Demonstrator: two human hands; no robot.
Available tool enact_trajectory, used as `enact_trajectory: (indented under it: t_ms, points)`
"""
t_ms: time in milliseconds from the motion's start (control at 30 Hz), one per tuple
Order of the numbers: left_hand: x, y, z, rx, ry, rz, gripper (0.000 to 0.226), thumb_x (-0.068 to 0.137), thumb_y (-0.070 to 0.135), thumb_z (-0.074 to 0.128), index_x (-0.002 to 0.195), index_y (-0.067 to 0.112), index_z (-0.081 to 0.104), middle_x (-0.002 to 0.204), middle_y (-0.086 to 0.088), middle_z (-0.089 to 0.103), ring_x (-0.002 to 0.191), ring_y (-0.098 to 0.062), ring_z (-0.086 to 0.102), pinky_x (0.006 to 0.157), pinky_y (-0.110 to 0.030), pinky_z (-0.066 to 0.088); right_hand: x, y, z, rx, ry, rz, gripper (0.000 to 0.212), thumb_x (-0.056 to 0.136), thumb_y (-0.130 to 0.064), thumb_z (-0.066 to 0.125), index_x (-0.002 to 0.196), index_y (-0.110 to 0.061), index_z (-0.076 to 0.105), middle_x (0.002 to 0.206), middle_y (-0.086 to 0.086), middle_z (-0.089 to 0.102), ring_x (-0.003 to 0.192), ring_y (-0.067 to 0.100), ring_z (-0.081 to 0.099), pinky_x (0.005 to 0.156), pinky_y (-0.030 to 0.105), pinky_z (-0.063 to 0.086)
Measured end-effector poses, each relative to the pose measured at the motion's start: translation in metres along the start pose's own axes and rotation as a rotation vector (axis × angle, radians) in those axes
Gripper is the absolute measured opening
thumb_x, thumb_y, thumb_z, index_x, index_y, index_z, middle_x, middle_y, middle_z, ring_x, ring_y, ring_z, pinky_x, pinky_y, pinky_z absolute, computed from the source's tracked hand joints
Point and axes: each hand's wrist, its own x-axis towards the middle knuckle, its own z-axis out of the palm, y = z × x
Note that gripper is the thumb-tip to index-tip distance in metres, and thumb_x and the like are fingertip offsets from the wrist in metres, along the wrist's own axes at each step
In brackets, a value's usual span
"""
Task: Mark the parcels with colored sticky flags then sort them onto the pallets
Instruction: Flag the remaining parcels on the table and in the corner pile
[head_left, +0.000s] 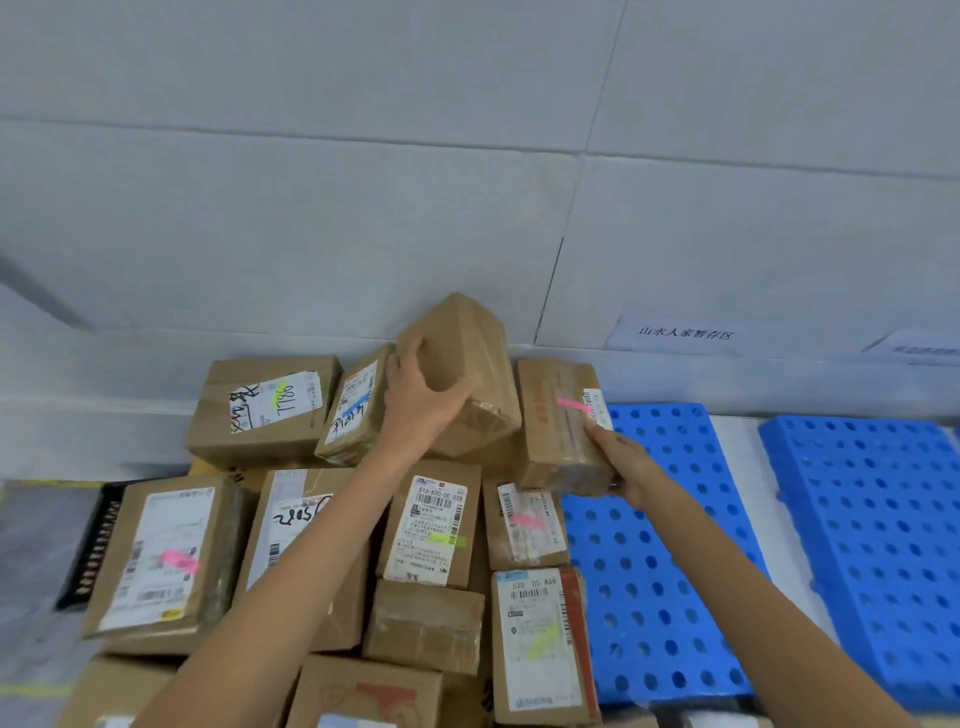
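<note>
A heap of taped cardboard parcels fills the lower left, many bearing pink or yellow-green sticky flags. My left hand (423, 402) grips a plain brown parcel (467, 364), tilted up at the back of the heap near the wall. My right hand (626, 465) holds the right end of another brown parcel (558, 441), which has a pink flag (571, 404) beside its label. That parcel sits at the heap's right edge, next to a blue perforated pallet (654, 561).
A second blue pallet (872, 519) lies further right, with a white floor strip between the two. The grey-white wall runs behind everything, carrying a paper sign (685, 332). A black bag (98, 535) lies at the heap's left side.
</note>
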Motion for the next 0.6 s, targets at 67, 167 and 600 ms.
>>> enact_trajectory:
  t_ms: [67, 167, 600]
  points:
    - [-0.012, 0.001, -0.024, -0.302, -0.045, -0.088, 0.064, 0.085, 0.041, 0.061, 0.141, 0.028, 0.033, 0.134, 0.003, 0.046, 0.116, -0.019, 0.048, 0.087, -0.034, 0.046, -0.002, -0.004, 0.025, -0.049, -0.056, -0.031, 0.048, 0.088, -0.043, 0.060, 0.124, -0.010, 0.054, 0.122, 0.014, 0.059, 0.104, 0.030, 0.058, 0.090, 0.046, 0.052]
    - [-0.037, -0.001, -0.045, -0.808, -0.126, -0.194, 0.029, 0.094, 0.034, 0.047, 0.116, 0.018, 0.058, 0.109, -0.005, 0.064, 0.105, -0.022, 0.057, 0.078, -0.033, 0.048, -0.023, -0.009, 0.052, -0.266, 0.020, -0.194, 0.047, 0.096, -0.035, 0.049, 0.134, -0.008, 0.045, 0.132, 0.014, 0.052, 0.114, 0.029, 0.053, 0.096, 0.039, 0.045]
    - [-0.162, 0.015, 0.051, -1.077, -0.223, -0.253, 0.042, 0.098, 0.031, 0.033, 0.128, 0.010, 0.056, 0.128, -0.017, 0.059, 0.115, -0.029, 0.058, 0.097, -0.043, 0.045, -0.145, -0.002, -0.038, 0.245, -0.635, -0.286, 0.061, 0.091, -0.066, 0.025, 0.122, -0.027, 0.060, 0.118, 0.005, 0.066, 0.105, 0.020, 0.065, 0.076, 0.033, 0.055]
